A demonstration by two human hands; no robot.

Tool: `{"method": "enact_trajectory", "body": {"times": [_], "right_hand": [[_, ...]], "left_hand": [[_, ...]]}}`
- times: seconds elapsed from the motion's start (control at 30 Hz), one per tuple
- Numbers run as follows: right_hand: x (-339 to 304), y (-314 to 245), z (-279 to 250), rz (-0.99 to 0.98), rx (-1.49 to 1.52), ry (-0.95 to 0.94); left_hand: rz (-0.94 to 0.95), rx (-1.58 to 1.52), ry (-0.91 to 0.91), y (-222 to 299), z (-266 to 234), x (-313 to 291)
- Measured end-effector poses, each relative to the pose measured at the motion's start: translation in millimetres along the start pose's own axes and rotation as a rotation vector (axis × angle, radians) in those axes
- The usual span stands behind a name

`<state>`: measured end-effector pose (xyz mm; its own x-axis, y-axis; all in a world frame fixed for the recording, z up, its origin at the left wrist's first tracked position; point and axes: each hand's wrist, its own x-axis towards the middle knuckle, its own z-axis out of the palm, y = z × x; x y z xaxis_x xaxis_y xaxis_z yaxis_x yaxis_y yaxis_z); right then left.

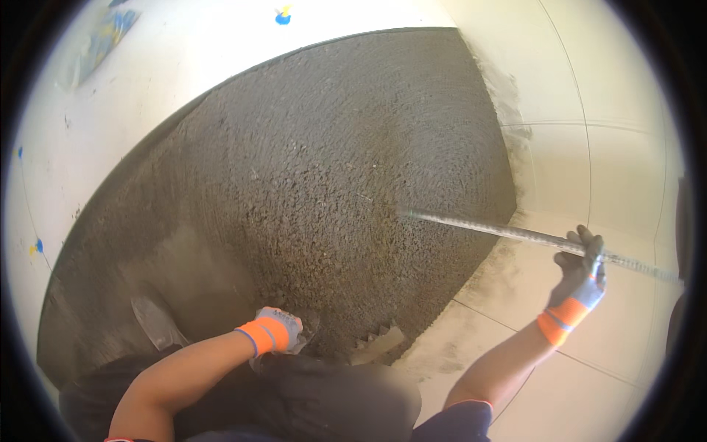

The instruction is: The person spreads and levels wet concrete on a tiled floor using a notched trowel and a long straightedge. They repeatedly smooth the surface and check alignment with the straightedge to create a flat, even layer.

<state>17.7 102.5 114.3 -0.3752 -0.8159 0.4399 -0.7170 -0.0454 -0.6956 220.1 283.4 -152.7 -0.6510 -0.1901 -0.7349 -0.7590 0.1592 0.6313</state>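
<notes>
My right hand (pixel 582 272), in a grey glove with an orange cuff, is closed round a long, thin, silvery bar (pixel 501 231) with a ridged or marked surface. The bar slants from beyond the hand down to the left, its far tip over the dark wet mortar bed (pixel 353 125), blurred by motion. My left hand (pixel 289 328), gloved the same way, is closed low over the mortar's near edge, by my knees. A greyish edge shows beside its fingers, but what it grips is hidden.
A flat metal blade (pixel 156 324) lies on smoother mortar left of my left arm. Right of my left hand lies a notched pale piece (pixel 379 345). Light tiles (pixel 545 169) with dusty mortar smears border the bed at right; white tiles with blue-yellow tile spacers (pixel 283 15) border it at left.
</notes>
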Motion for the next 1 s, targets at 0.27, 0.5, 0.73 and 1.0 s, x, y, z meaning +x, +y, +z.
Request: {"method": "enact_trajectory", "body": {"times": [0.27, 0.5, 0.73, 1.0], "right_hand": [[-37, 10, 56, -0.140, 0.027, 0.035], [-39, 4, 65, -0.085, -0.039, -0.009], [-36, 8, 68, -0.107, 0.041, -0.033], [-37, 8, 70, -0.114, 0.028, -0.052]], "left_hand": [[-0.120, -0.325, 0.157, 2, 52, 16], [-0.114, -0.301, 0.210, 3, 62, 22], [-0.105, -0.325, 0.167, 2, 59, 21], [-0.100, -0.344, 0.185, 1, 62, 24]]}}
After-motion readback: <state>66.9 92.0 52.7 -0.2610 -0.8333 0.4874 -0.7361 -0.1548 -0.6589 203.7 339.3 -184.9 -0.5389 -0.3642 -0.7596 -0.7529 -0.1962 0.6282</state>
